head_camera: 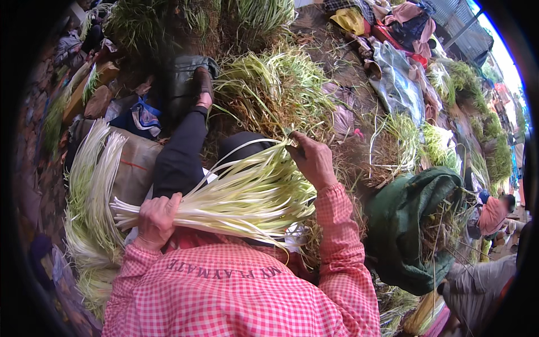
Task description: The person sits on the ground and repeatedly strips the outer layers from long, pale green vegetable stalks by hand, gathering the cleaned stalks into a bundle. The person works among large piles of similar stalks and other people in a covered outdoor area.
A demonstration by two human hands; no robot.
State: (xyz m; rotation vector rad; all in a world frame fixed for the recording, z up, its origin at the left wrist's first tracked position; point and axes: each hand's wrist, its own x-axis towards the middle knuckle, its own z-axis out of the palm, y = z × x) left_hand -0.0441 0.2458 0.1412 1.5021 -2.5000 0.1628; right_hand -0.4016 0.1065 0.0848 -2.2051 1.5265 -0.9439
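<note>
A bunch of long pale leafy stalks [244, 191], white at one end and yellow-green at the other, lies across my lap. My left hand [158, 219] is closed around the white end. At the leafy tips is my right hand [309, 158], its thumb and fingers pinching some leaf ends. Beyond my knees lies a loose heap of the same greens [278, 88] with brown, dry bits. Trimmed-looking white bunches [97, 185] are laid at my left, over and beside a tan sack-like bundle [139, 156].
On the right stands a green woven sack [396, 223] with dry plant waste. Plastic sheeting [398, 80] and cloths lie at the upper right. Tall bundles of greens [202, 21] stand ahead. Another person [492, 215] sits at the far right. A blue-and-white bag [145, 116] lies left of my leg.
</note>
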